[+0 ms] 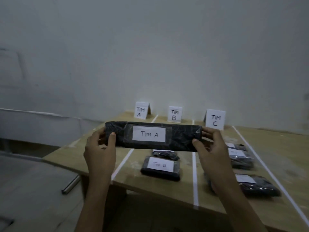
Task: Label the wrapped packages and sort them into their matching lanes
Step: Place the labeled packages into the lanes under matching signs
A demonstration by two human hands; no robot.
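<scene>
Both hands grip one long black plastic-wrapped package (180, 141) by its ends: left hand (100, 148) and right hand (212, 148) each pinch it, thumbs on the front, fingers curled behind. Its white paper label (148, 133) reads TIM A. The package is held in the air above a light wooden table (167, 190) that is divided by white tape lines (194, 164). Folded white lane cards (174, 114) stand at the far edge against a grey wall (150, 47).

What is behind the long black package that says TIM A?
Behind the package stand sign A, sign B and sign C, all visible. It hides part of the table and of a dark bundle.
</scene>
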